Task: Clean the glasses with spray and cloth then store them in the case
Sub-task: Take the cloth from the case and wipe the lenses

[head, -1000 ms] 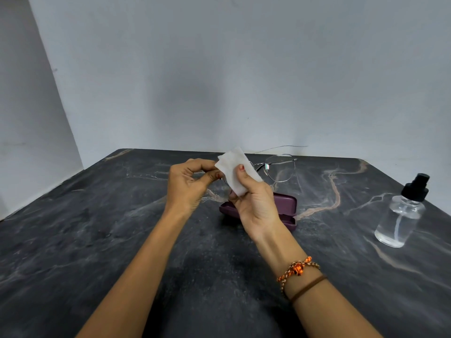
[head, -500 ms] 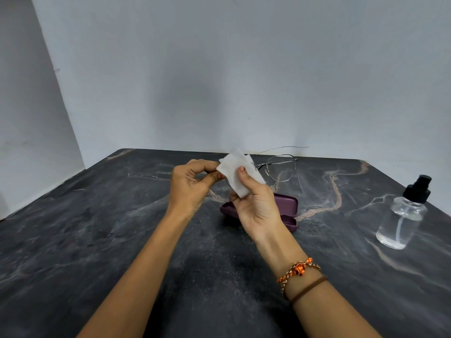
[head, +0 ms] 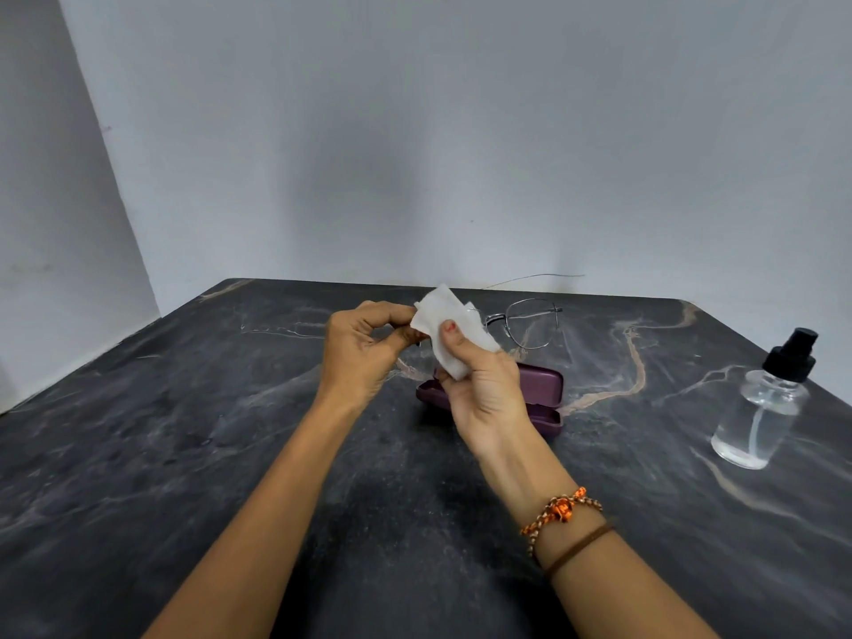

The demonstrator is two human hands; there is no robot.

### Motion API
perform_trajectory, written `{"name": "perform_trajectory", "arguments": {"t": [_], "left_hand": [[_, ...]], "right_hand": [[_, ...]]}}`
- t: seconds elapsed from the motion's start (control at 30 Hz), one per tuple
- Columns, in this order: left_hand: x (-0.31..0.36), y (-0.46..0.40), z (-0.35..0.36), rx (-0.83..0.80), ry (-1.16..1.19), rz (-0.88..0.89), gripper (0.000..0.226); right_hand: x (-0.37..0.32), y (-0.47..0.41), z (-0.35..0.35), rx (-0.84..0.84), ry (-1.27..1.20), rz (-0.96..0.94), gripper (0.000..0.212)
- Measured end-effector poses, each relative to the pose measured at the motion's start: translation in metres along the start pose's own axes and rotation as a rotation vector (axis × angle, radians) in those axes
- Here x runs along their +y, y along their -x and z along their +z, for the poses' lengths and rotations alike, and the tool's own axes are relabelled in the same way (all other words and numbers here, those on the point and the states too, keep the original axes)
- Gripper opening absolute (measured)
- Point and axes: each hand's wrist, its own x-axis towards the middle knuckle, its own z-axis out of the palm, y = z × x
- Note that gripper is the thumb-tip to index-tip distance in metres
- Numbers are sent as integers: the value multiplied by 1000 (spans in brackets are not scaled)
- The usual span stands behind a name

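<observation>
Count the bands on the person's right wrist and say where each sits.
2. A braided orange band sits nearer the right hand; a thin brown band sits just behind it, toward the elbow. None shows on the left wrist.

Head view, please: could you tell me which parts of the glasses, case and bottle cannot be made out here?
- Glasses: one lens hidden behind the cloth and right hand; the left hand covers that end of the frame.
- Case: its inside is blocked by the right hand.
- Bottle: liquid level unclear through the clear plastic.
</observation>
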Motion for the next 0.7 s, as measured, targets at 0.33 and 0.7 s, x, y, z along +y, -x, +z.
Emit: {"name": "perform_trajectory", "arguments": {"t": [0.33, 0.7], "left_hand": [[-1, -1, 0, 27, 34, 0, 28], [-1, -3, -3, 24, 13, -28, 26]], "right_hand": [[-3, 1, -1, -56, 171, -66, 6], [-6, 2, 4, 34, -92, 28, 18]]}}
